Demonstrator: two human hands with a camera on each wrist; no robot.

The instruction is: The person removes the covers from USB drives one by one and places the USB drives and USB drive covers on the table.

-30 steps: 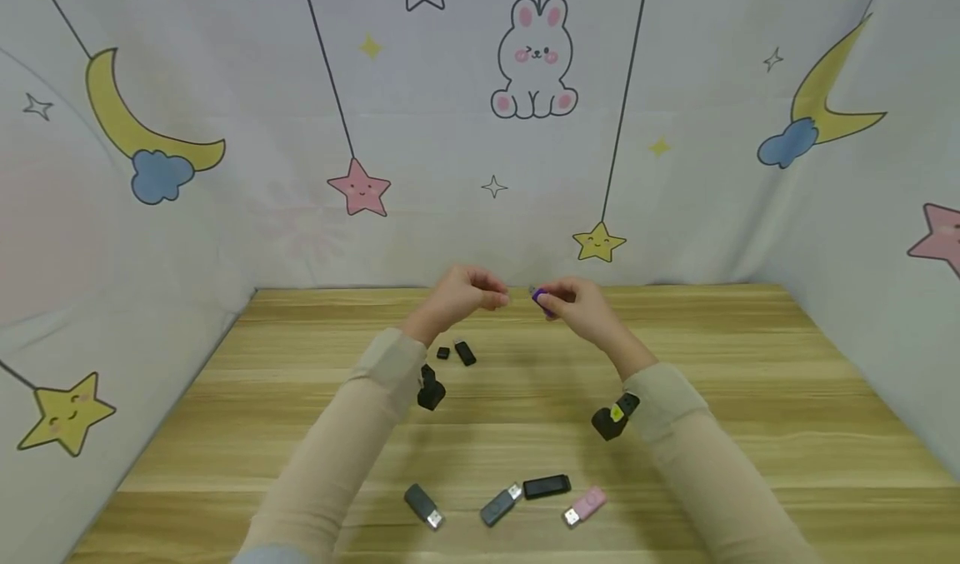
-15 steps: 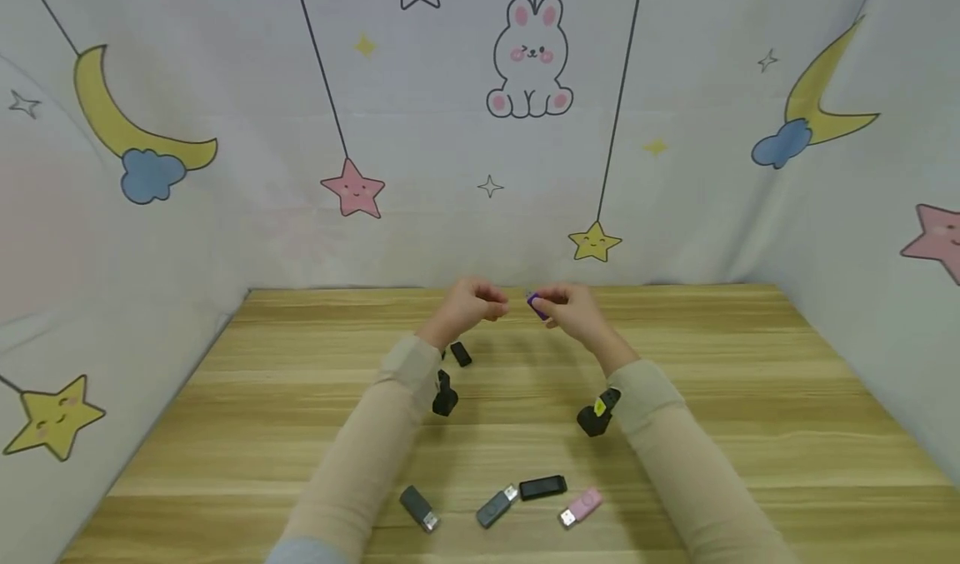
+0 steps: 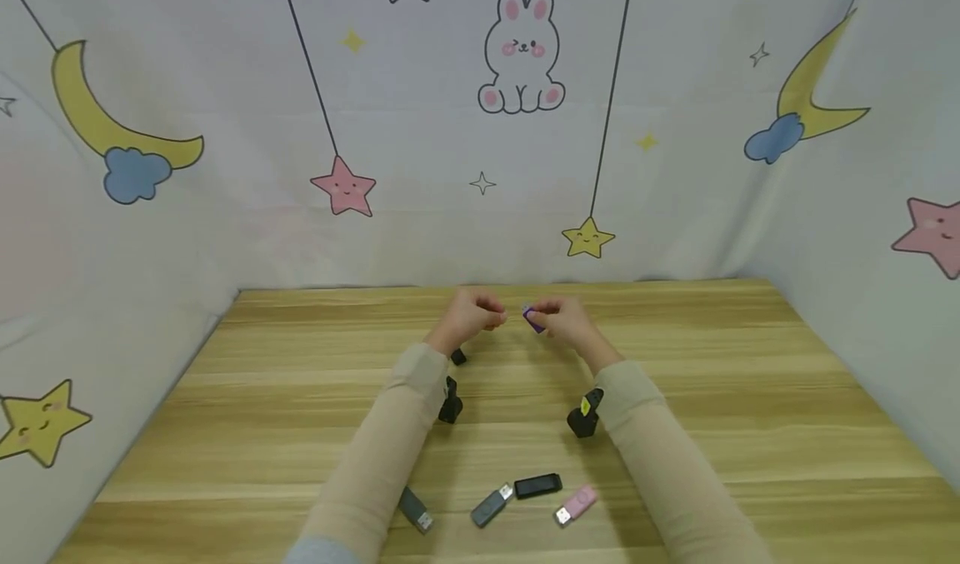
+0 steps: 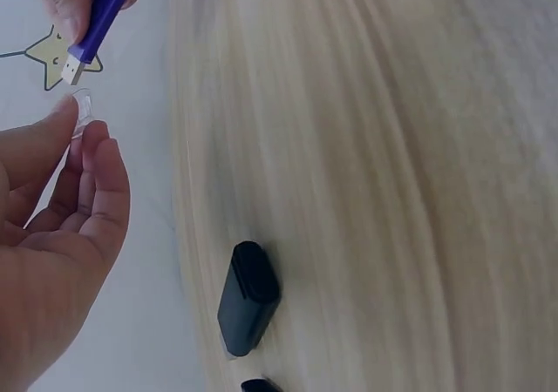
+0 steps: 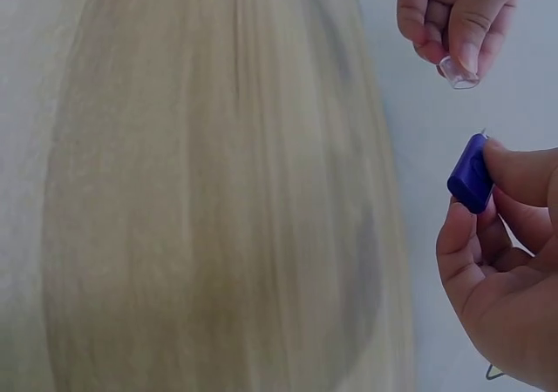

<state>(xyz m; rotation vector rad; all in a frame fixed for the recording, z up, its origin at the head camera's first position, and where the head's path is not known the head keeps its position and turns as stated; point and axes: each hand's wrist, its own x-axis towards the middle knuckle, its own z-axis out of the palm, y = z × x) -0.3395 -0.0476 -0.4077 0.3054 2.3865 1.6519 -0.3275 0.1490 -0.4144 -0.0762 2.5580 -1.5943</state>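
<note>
My right hand (image 3: 567,324) pinches a purple USB stick (image 3: 534,321) between thumb and fingers. Its metal plug (image 4: 72,69) points toward my left hand (image 3: 468,318). A small clear cap (image 4: 85,110) is pinched in the left fingertips, and the right wrist view also shows this clear cap (image 5: 459,73) with its open end facing the stick. Plug and cap are a short gap apart, both hands raised over the far part of the table. On the wood below the left hand lies a black USB stick (image 4: 248,300), mostly covered by the wrist in the head view.
Nearer the front of the wooden table (image 3: 750,431) lie a dark grey USB stick (image 3: 415,509), a grey-blue one (image 3: 491,506), a black one (image 3: 537,486) and a pink one (image 3: 575,506). A printed curtain (image 3: 420,131) hangs behind the table's back edge.
Both hands have come down a little and slightly closer together, still holding the purple stick and the cap. The head view has turned slightly right. The left arm now covers more of the black stick.
</note>
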